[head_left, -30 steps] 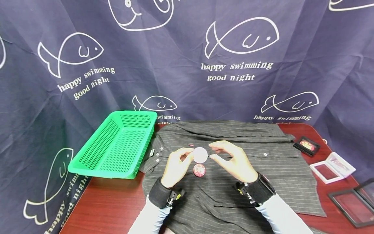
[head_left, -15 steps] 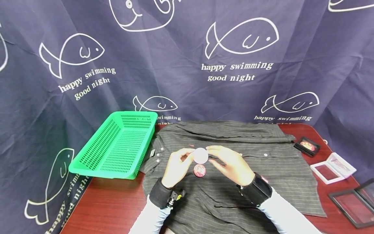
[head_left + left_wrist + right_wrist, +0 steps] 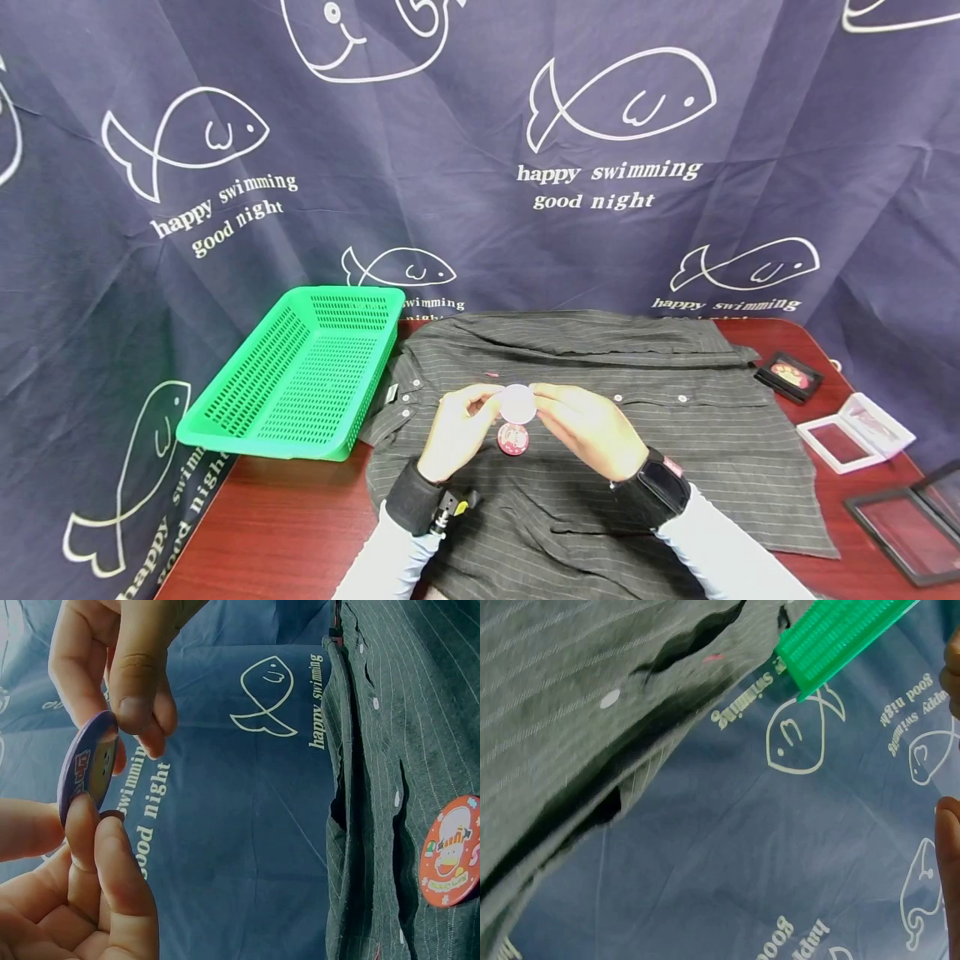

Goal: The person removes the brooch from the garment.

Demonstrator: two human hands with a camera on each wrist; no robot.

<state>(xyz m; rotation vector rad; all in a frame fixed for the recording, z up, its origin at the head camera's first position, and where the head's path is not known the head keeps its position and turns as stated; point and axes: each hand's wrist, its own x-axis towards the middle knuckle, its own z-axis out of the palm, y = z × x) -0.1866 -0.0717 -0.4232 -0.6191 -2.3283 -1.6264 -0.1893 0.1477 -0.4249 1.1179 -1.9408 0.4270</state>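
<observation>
A round purple pin badge [image 3: 90, 761] with a printed front is held up between both hands. In the head view its pale side [image 3: 517, 404] shows. My left hand [image 3: 457, 429] pinches one edge between thumb and fingers. At the opposite edge my right hand [image 3: 592, 427] has its thumb and fingers on the badge. Just below, a red round badge [image 3: 513, 438] with a cartoon print lies on a dark striped shirt [image 3: 675, 450]. Only the tips of a hand [image 3: 949, 825] enter the right wrist view, where the badge is out of sight.
A green plastic basket [image 3: 300, 375] stands at the table's left. Along the right lie a black case [image 3: 787, 375] with a red badge in it, an open white frame case [image 3: 840, 442] and an open black frame case [image 3: 900, 533]. A fish-print curtain [image 3: 480, 167] hangs behind.
My right hand has moved left, from apart from the purple badge to gripping its right edge. The left hand and badge have shifted only slightly.
</observation>
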